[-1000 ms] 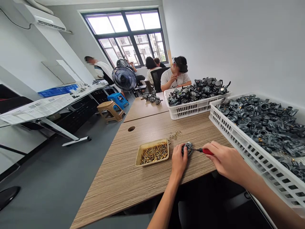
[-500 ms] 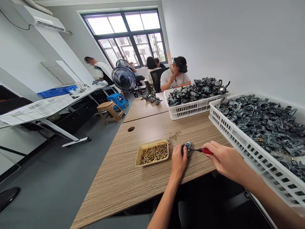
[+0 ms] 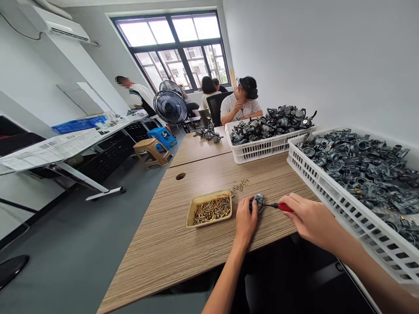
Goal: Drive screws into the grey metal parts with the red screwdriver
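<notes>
My left hand (image 3: 246, 218) is closed around a small grey metal carburetor body (image 3: 259, 202) and steadies it on the wood-grain table (image 3: 170, 248). In my right hand (image 3: 304, 216) is a screwdriver (image 3: 285, 206) with a red handle and dark shaft. Its shaft points left and its tip meets the carburetor body; the exact contact spot is too small to make out. Left of my hands stands a cream tray (image 3: 189, 214) holding many small brass parts (image 3: 212, 210). A loose pile of similar brass pieces (image 3: 240, 185) lies just behind the tray's right corner.
A white crate (image 3: 330, 187) of grey metal castings stands close on my right. Behind it, another white crate (image 3: 248, 156) is heaped with carburetors. More carburetors (image 3: 209, 133) lie at the table's far end. Across the table sits a co-worker (image 3: 240, 104). Stools (image 3: 152, 150) stand left.
Both hands keep their places on the carburetor body and screwdriver. The camera view has shifted very slightly; little else differs.
</notes>
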The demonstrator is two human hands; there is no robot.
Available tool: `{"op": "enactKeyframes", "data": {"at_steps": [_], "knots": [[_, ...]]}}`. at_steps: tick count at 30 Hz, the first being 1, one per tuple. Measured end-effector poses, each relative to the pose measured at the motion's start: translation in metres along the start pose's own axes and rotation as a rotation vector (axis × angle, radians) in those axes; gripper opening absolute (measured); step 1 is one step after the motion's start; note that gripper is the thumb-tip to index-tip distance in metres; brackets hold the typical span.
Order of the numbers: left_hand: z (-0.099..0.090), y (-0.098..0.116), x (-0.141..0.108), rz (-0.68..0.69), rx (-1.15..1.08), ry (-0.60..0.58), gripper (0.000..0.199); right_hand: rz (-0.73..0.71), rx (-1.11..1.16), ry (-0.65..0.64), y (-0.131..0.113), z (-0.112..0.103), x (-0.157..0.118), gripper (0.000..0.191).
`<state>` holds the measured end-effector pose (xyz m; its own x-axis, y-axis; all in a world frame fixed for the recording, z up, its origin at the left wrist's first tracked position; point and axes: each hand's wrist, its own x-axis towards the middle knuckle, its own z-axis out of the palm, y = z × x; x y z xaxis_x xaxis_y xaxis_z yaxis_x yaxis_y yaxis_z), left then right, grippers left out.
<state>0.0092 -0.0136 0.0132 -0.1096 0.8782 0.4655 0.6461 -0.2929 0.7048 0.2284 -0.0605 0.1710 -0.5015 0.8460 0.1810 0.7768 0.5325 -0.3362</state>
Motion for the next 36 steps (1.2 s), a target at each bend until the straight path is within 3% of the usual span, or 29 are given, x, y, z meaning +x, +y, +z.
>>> {"op": "enactKeyframes", "data": {"at_steps": [36], "knots": [[0.0005, -0.0001, -0.0001, -0.003, -0.001, -0.001, 0.026, -0.003, 0.006, -0.010, 0.0006, -0.0016, 0.0000, 0.019]]}}
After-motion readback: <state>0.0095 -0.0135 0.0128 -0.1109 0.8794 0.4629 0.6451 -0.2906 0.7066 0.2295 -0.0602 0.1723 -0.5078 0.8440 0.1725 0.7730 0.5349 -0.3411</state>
